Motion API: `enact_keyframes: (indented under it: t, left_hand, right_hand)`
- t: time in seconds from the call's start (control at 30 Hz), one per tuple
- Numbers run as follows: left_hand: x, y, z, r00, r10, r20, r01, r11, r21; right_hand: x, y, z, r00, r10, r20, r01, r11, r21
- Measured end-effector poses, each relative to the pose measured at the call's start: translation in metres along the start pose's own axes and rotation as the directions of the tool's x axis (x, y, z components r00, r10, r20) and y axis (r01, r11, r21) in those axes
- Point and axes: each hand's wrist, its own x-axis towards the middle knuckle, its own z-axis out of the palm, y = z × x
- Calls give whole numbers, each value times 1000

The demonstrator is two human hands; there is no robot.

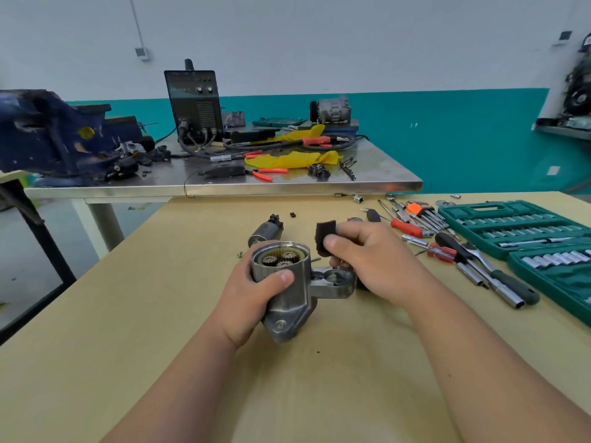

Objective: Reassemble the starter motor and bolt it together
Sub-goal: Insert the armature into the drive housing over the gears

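My left hand (252, 294) grips the silver starter housing (289, 298) above the wooden table, its open end facing up. Three small planetary gears (279, 259) show inside that opening. My right hand (367, 260) pinches a dark square pad (323, 236) between thumb and fingers, just right of the housing's open end and above its side lug (334, 279). A dark cylindrical motor body (267, 233) lies on the table behind the housing.
Screwdrivers, sockets and a ratchet (479, 260) lie loose at the right beside an open green socket case (524, 228). A small screw (239, 254) lies left of the housing. Behind stands a steel bench (224, 183) with a vise, a welder and yellow rags.
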Motion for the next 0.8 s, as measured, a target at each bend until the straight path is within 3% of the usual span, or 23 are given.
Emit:
enact_keyframes:
  t: [0.13,0.47,0.63,0.8]
  left_hand:
    - [1,0,0,1000,7,6,-7,1000,11]
    - [0,3,1,1000,26,9,-27,998,50]
    - [-1,6,2,999,40,19,-41,997,59]
    - [-2,8,2,998,48,28,-50,997,66]
  right_hand:
    - [-1,-2,1,991,-51,127,44,997,57]
    - [-9,-6,9,971,-237,24,238,965,-113]
    - [-12,-9,4,970,-228,83,234,969,-75]
    - [-9,-9,8,977,-215,13,215,975,-62]
